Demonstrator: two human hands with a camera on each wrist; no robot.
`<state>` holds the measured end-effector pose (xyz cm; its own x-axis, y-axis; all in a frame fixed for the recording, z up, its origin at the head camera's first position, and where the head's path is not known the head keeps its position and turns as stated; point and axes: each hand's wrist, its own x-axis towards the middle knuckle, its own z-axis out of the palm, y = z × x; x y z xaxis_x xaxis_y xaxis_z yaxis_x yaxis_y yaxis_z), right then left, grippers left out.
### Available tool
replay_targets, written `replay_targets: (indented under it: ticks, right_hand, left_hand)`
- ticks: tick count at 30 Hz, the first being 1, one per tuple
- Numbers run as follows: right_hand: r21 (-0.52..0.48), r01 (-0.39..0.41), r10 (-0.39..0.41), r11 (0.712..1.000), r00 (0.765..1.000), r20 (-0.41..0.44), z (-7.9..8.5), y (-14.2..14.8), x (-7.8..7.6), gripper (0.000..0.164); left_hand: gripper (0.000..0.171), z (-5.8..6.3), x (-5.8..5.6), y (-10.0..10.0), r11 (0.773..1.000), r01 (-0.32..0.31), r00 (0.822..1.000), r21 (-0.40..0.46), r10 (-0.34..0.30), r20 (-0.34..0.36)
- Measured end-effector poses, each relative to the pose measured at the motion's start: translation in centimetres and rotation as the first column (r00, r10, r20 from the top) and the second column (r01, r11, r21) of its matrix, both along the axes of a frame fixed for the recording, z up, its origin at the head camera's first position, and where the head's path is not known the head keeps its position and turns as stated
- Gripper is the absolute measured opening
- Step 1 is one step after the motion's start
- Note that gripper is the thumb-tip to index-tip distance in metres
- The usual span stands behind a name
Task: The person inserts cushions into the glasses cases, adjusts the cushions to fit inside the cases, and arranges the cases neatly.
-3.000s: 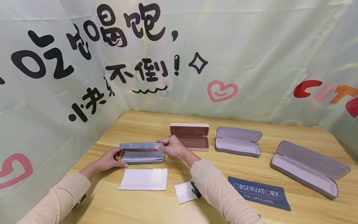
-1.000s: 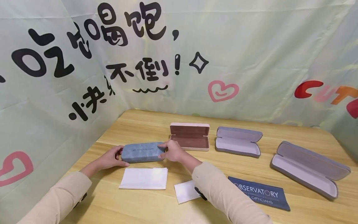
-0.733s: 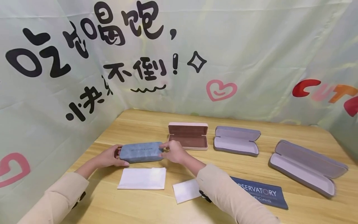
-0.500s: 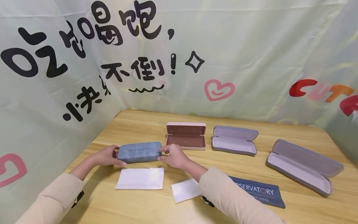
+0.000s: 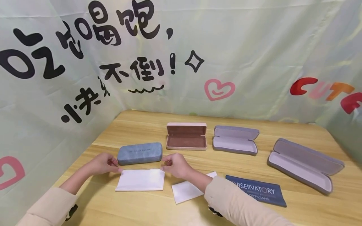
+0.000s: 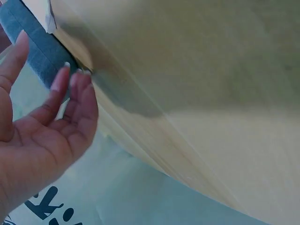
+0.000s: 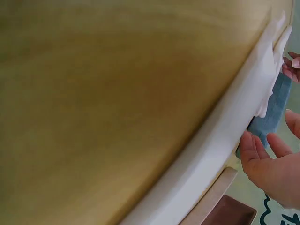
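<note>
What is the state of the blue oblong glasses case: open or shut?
Shut: the blue oblong glasses case shows its lettered lid down, with no interior visible.

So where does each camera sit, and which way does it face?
Head: on the person's head, facing forward and down at the light-brown wooden table; left hand, right hand and beige sleeves show.
Left wrist: worn there, facing the table; only the left hand shows.
Right wrist: worn there, facing table and white cloth; the right hand and part of the left show.
Both wrist views share the closed, oblong blue-grey case.
</note>
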<state>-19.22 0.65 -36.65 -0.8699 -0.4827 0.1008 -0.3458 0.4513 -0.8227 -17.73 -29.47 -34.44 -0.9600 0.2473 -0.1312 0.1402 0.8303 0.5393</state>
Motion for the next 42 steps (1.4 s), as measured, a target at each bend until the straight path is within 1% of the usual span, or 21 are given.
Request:
replay_targets:
  ticks: [2, 4, 9, 12, 16, 19, 22, 25, 28, 31, 34, 38, 42]
  right_hand:
    - [0.006, -0.002, 0.002, 1.0, 1.0, 0.002, -0.2, -0.1, 0.2, 0.027]
    - [0.016, 0.004, -0.004, 1.0, 1.0, 0.001, -0.2, -0.2, 0.4, 0.026]
    - [0.026, 0.017, -0.017, 1.0, 1.0, 0.013, -0.2, -0.3, 0.7, 0.027]
    - [0.041, 0.018, -0.019, 0.999, 1.0, 0.022, -0.3, -0.3, 0.8, 0.027]
    - [0.061, 0.018, -0.019, 0.998, 1.0, 0.012, -0.3, -0.4, 0.8, 0.025]
    - [0.075, 0.012, -0.012, 0.997, 1.0, -0.003, -0.2, -0.6, 0.9, 0.021]
    - [0.1, 0.005, -0.005, 0.995, 1.0, 0.001, -0.1, -0.8, 0.9, 0.017]
    - [0.132, 0.013, -0.014, 0.991, 1.0, 0.008, 0.0, -1.1, 0.9, 0.016]
    - [0.161, 0.033, -0.034, 0.986, 0.999, 0.003, 0.1, -1.3, 0.9, 0.015]
    - [0.192, 0.054, -0.055, 0.98, 0.998, 0.0, 0.1, -1.4, 1.0, 0.014]
    - [0.223, 0.057, -0.06, 0.973, 0.998, 0.008, 0.2, -1.4, 1.1, 0.014]
    - [0.26, 0.031, -0.032, 0.965, 0.999, 0.0, 0.3, -1.3, 1.2, 0.014]
    - [0.272, 0.001, 0.0, 0.962, 1.0, -0.005, 0.3, -1.2, 1.2, 0.015]
  left_hand:
    - [0.03, -0.1, 0.1, 0.0, 1.0, 0.012, 1.0, 0.005, -0.012, -0.001]
    - [0.028, -0.3, 0.2, 0.1, 0.999, 0.037, 0.999, 0.012, -0.037, -0.01]
    - [0.027, -0.5, 0.4, 0.6, 0.994, 0.103, 0.994, 0.028, -0.101, -0.049]
    - [0.029, -0.8, 0.5, 1.1, 0.993, 0.118, 0.991, 0.029, -0.116, -0.06]
    - [0.029, -1.0, 0.7, 1.7, 0.995, 0.101, 0.992, 0.017, -0.099, -0.072]
    - [0.026, -1.1, 1.0, 2.2, 0.996, 0.086, 0.993, 0.006, -0.086, -0.083]
    - [0.024, -1.3, 1.2, 2.6, 0.998, 0.065, 0.994, -0.009, -0.066, -0.093]
    - [0.022, -1.5, 1.4, 2.9, 0.999, 0.038, 0.993, -0.036, -0.041, -0.11]
    - [0.021, -1.7, 1.5, 3.2, 0.997, 0.023, 0.991, -0.067, -0.032, -0.129]
    - [0.021, -1.8, 1.7, 3.5, 0.996, 0.0, 0.992, -0.088, -0.011, -0.127]
    - [0.023, -1.7, 1.7, 3.7, 0.996, -0.03, 0.994, -0.086, 0.02, -0.106]
    - [0.024, -1.7, 1.6, 3.8, 0.998, -0.018, 0.996, -0.063, 0.012, -0.093]
    - [0.023, -1.8, 1.6, 3.7, 0.999, 0.031, 0.995, -0.037, -0.034, -0.095]
